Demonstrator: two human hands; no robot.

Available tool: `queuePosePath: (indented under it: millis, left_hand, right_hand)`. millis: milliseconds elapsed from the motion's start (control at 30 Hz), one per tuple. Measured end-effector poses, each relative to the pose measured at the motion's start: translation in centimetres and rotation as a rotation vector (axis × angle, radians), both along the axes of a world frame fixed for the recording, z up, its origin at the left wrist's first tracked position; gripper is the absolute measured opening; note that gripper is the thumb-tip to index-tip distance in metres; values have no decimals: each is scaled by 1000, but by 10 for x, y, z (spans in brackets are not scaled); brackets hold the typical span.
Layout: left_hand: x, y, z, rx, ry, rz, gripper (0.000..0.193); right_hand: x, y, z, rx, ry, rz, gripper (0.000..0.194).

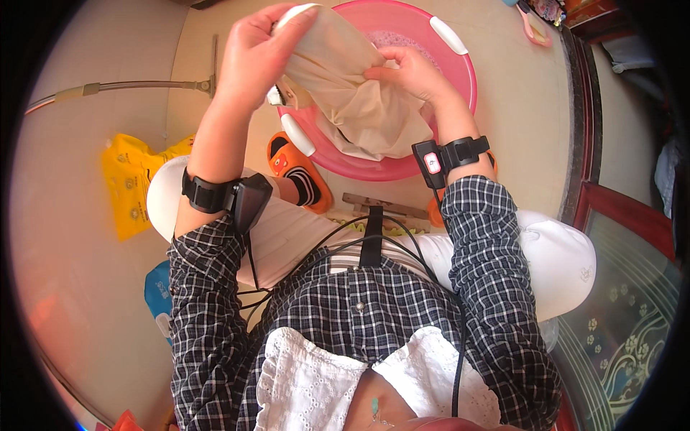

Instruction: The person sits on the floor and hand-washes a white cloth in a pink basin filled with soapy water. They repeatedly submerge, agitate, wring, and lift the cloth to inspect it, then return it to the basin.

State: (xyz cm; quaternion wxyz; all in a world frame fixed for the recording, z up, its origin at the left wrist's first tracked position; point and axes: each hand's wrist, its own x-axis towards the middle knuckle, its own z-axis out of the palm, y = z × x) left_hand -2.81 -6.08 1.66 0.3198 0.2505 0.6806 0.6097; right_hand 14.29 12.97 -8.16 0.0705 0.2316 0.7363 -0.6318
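Observation:
A beige cloth garment (345,81) is stretched between my two hands over a pink plastic basin (461,97). My left hand (264,54) grips its upper edge, with the thumb on top. Lower and to the right, my right hand (404,73) pinches a fold between thumb and fingers. The lower part of the cloth hangs down into the basin in loose creases. Soapy suds (401,43) show behind it. A small white object with dark bristles (276,96), perhaps a brush, sits at the basin's left side, partly hidden by the cloth.
The basin has white handles (449,35). Orange slippers (302,172) are on my feet beside it. A yellow plastic bag (129,186) and a blue package (157,291) lie to the left. A metal pole (135,85) runs at upper left. A patterned glass door panel (614,323) stands at right.

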Motion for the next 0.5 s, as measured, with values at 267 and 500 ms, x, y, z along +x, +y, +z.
queuePosePath:
  millis: [267,500]
  left_hand:
    - [-39,-16,-4,115,-226,198,29]
    - [-45,-9,-35,99,-346,240,34]
  right_hand:
    - [25,56,7,-242,277,-331,17]
    - [24,65,52,-688,614,-403,17]
